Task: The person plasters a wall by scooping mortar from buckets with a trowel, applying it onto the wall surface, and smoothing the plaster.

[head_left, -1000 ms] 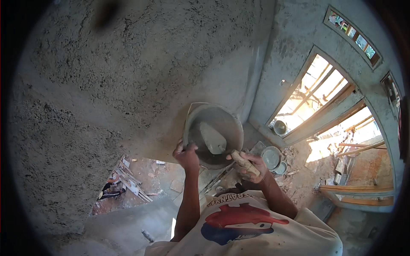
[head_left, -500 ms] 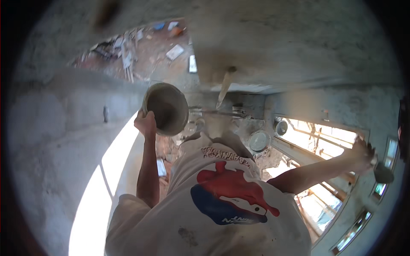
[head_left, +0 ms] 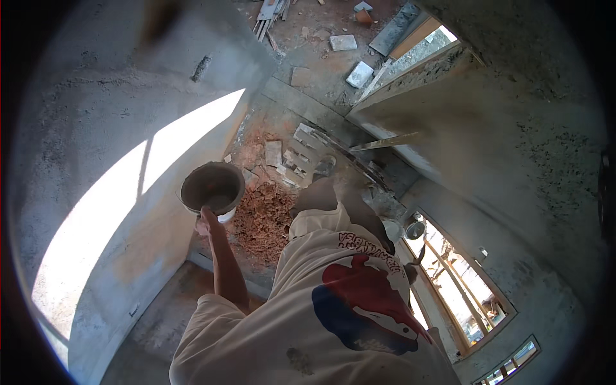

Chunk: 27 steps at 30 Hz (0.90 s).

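My left hand (head_left: 206,222) is closed on the rim of a bucket (head_left: 212,186) at the near side. The bucket is smeared grey inside, its outside shows some white low down, and its mouth tilts toward me. It hangs beside the left wall, above a heap of reddish rubble (head_left: 260,224). On the other side, a dark, finger-like shape by the right edge of my shirt may be part of my right hand (head_left: 413,262). My body hides most of it, so its grip and anything in it do not show. A round grey vessel (head_left: 416,230) is close to that shape.
A grey plastered wall (head_left: 115,128) with a bright sunlit band runs along the left. Pale blocks (head_left: 301,157) lie ahead on the floor, with loose bricks and boards farther off. A slanting wooden piece (head_left: 385,141) juts from the right wall. Framed window openings (head_left: 462,282) are at lower right.
The view has turned, showing more floor and rubble. My left hand and the bucket appear lower and farther left. My right arm, stretched far right with a dark cup-like thing, is now mostly hidden.
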Each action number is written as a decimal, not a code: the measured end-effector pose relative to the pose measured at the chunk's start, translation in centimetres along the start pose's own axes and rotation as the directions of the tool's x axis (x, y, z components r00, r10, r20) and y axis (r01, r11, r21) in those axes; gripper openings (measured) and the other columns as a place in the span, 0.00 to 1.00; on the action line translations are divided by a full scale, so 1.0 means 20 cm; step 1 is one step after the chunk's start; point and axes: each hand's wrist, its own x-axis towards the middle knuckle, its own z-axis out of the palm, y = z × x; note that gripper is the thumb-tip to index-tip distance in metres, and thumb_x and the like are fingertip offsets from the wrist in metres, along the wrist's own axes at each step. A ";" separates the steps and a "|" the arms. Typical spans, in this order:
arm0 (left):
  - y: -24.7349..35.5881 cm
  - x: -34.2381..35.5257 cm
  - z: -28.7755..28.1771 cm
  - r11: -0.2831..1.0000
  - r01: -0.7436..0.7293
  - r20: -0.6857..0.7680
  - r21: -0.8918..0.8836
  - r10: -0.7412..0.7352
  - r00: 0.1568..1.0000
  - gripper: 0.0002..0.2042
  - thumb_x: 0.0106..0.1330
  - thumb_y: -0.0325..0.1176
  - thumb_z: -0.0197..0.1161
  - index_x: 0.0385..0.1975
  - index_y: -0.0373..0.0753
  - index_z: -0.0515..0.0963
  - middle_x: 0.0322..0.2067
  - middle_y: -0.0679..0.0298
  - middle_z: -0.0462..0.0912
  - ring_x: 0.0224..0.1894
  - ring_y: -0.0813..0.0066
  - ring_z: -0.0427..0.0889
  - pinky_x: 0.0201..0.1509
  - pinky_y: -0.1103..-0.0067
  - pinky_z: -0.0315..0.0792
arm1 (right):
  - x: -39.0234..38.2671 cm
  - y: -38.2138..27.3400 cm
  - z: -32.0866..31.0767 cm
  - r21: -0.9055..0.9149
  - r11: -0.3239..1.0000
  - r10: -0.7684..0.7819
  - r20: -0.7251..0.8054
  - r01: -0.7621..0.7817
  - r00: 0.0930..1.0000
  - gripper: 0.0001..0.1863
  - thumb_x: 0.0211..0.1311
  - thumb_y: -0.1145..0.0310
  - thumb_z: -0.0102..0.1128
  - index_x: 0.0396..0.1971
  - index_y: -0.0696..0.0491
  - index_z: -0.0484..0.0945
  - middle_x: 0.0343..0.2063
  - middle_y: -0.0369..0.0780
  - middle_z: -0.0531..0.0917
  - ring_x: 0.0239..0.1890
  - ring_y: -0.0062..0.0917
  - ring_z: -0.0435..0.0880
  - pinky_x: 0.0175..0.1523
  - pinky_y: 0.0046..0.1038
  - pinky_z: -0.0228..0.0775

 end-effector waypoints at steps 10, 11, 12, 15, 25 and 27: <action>0.21 -0.16 0.68 0.964 -0.256 0.467 -0.078 0.262 0.845 0.19 0.52 0.40 0.69 0.31 0.25 0.84 0.27 0.56 0.84 0.30 0.66 0.80 0.38 0.67 0.75 | -0.45 -0.30 0.06 0.630 0.749 0.179 0.107 -0.206 0.978 0.18 0.57 0.59 0.64 0.37 0.60 0.83 0.29 0.49 0.86 0.36 0.42 0.87 0.42 0.42 0.77; 0.30 -0.16 0.78 0.953 -0.304 0.513 -0.009 0.265 0.816 0.18 0.53 0.40 0.69 0.32 0.26 0.84 0.26 0.56 0.84 0.29 0.68 0.80 0.37 0.69 0.74 | -0.45 -0.32 0.04 0.680 0.702 0.187 0.115 -0.214 0.976 0.19 0.56 0.58 0.64 0.37 0.60 0.83 0.29 0.50 0.86 0.36 0.43 0.87 0.43 0.42 0.77; 0.41 -0.23 0.83 0.959 -0.275 0.584 -0.075 0.265 0.767 0.17 0.53 0.39 0.70 0.29 0.27 0.84 0.26 0.57 0.84 0.28 0.70 0.80 0.36 0.70 0.74 | -0.45 -0.34 0.01 0.726 0.667 0.167 0.077 -0.170 0.983 0.19 0.56 0.58 0.64 0.36 0.61 0.83 0.29 0.50 0.87 0.37 0.44 0.87 0.43 0.43 0.77; 0.73 -0.45 1.00 0.961 -0.251 0.732 -0.116 0.254 0.632 0.13 0.55 0.37 0.71 0.25 0.30 0.83 0.23 0.61 0.83 0.26 0.78 0.79 0.33 0.76 0.73 | -0.41 -0.35 -0.02 0.831 0.531 0.057 -0.229 0.164 0.972 0.13 0.55 0.66 0.68 0.35 0.60 0.81 0.23 0.44 0.82 0.26 0.33 0.80 0.34 0.36 0.73; 0.98 -1.13 1.25 0.502 -0.864 0.915 -0.032 0.364 0.177 0.22 0.49 0.44 0.67 0.38 0.32 0.86 0.31 0.50 0.88 0.38 0.56 0.88 0.47 0.67 0.78 | -0.75 -0.32 0.16 0.945 0.254 0.265 0.136 -0.205 0.954 0.17 0.54 0.65 0.66 0.38 0.64 0.80 0.26 0.51 0.84 0.29 0.41 0.83 0.37 0.42 0.73; 0.87 -1.19 1.29 0.470 -0.881 0.933 -0.059 0.340 0.119 0.21 0.49 0.44 0.66 0.37 0.32 0.86 0.29 0.52 0.87 0.36 0.59 0.87 0.45 0.67 0.77 | -0.94 -0.35 0.21 0.882 0.417 0.324 0.082 -0.220 0.943 0.16 0.52 0.65 0.66 0.34 0.63 0.81 0.25 0.49 0.85 0.27 0.40 0.83 0.36 0.45 0.73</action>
